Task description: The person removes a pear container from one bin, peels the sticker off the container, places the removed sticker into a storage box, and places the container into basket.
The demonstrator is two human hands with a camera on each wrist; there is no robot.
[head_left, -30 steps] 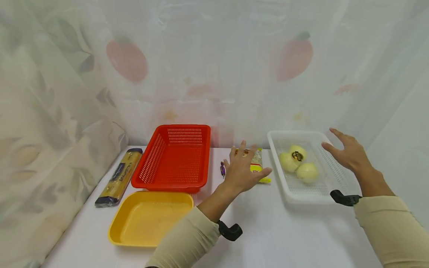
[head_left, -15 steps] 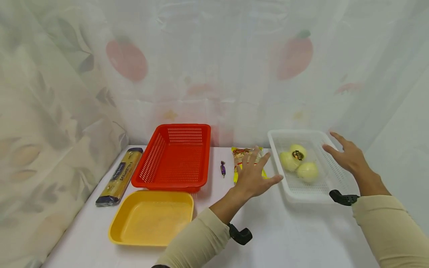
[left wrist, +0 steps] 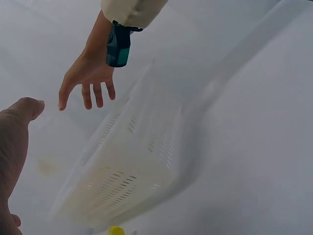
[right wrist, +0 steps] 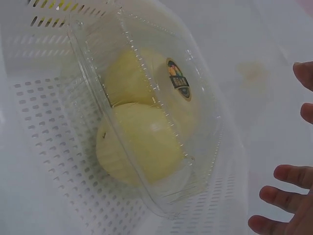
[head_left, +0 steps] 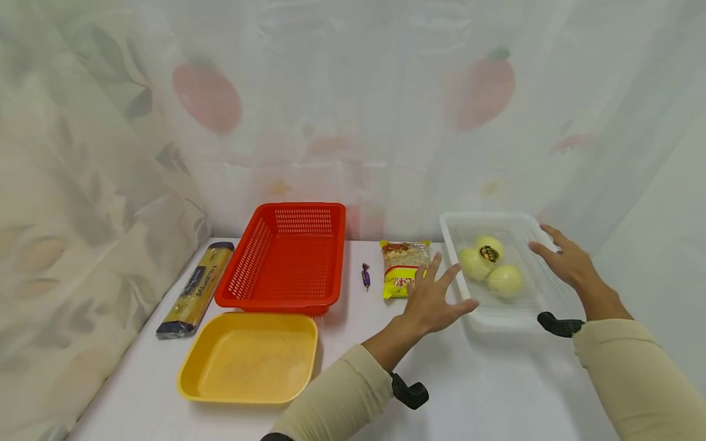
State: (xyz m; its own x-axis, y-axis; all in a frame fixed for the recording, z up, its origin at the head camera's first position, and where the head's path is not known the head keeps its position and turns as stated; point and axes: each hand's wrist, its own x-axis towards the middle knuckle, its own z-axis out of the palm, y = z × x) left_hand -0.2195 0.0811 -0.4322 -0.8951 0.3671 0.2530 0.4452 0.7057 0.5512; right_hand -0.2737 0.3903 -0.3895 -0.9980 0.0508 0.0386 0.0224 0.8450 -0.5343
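Observation:
A white perforated basket point(head_left: 504, 324) holds a clear plastic clamshell point(right wrist: 110, 115) of three pale yellow round fruits point(head_left: 504, 280), one with a dark sticker. My left hand point(head_left: 432, 305), fingers spread, hovers by the basket's left side, its fingertips overlapping the lower corner of a yellow-trimmed food packet point(head_left: 405, 269). On the other side, my right hand point(head_left: 570, 260) reaches over the basket's right rim with fingers loosely extended. Neither hand holds anything. The left wrist view has the basket's outer wall point(left wrist: 161, 127) between the two hands.
A red perforated basket point(head_left: 341, 257) stands at the back left, with a yellow tray point(head_left: 187, 380) in front of it. A spaghetti pack point(head_left: 198, 288) lies left of these. A small purple wrapped candy point(head_left: 366, 277) lies beside the packet. Curtains point(head_left: 353, 122) hang behind the table.
My left hand has moved right and a little toward me, away from over the packet to the white basket's side, uncovering the packet. My right hand has lowered slightly toward the rim.

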